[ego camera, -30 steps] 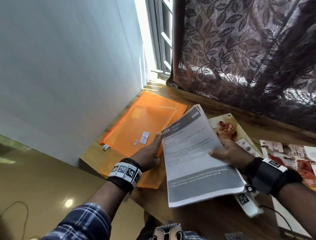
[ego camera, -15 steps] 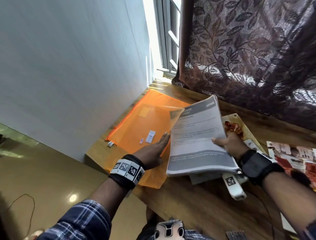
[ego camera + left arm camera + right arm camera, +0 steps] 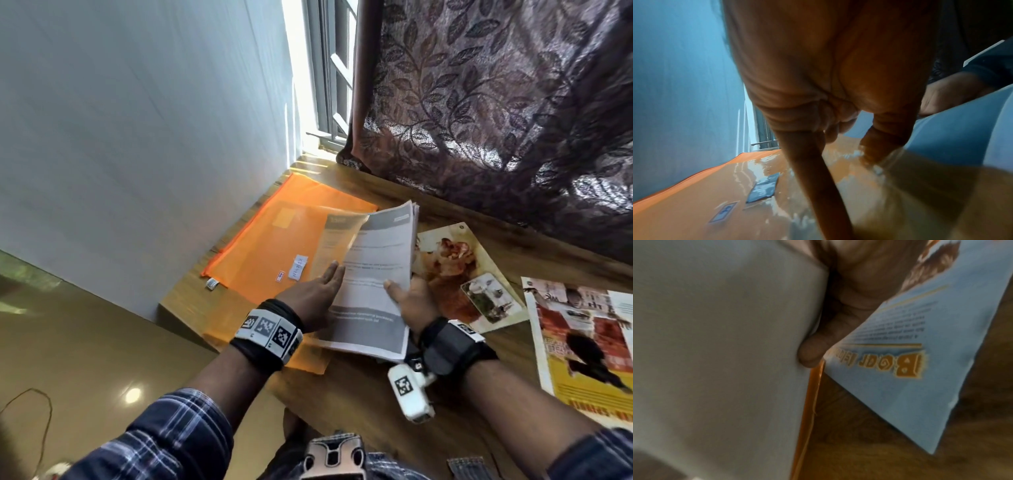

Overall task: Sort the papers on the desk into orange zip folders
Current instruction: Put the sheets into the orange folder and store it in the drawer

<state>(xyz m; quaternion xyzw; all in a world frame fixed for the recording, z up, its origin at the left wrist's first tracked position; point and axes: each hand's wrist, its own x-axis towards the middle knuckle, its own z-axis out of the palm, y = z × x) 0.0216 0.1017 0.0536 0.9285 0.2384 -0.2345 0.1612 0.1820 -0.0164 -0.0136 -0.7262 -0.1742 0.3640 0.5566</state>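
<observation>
An orange zip folder (image 3: 274,246) lies flat at the desk's left end, against the wall. A stack of grey-and-white printed papers (image 3: 373,274) lies slanted at its right edge, its upper left corner under the folder's translucent flap (image 3: 337,236). My left hand (image 3: 315,291) rests on the folder with straight fingers beside the stack's left edge; in the left wrist view the fingertips (image 3: 875,149) press on the orange film (image 3: 694,194). My right hand (image 3: 411,301) grips the stack, thumb on top and fingers (image 3: 813,353) under the sheets (image 3: 715,337).
A food leaflet (image 3: 459,270) lies right of the stack and a colourful poster (image 3: 582,342) sits further right on the wooden desk (image 3: 359,394). A patterned curtain (image 3: 496,102) hangs behind, and a white wall (image 3: 137,137) borders the left. More orange folder (image 3: 308,359) overhangs the desk's near-left edge.
My right hand has brought the paper stack down and left, and its corner now sits under the orange flap. My left hand stayed on the folder, its fingers now at the stack's edge.
</observation>
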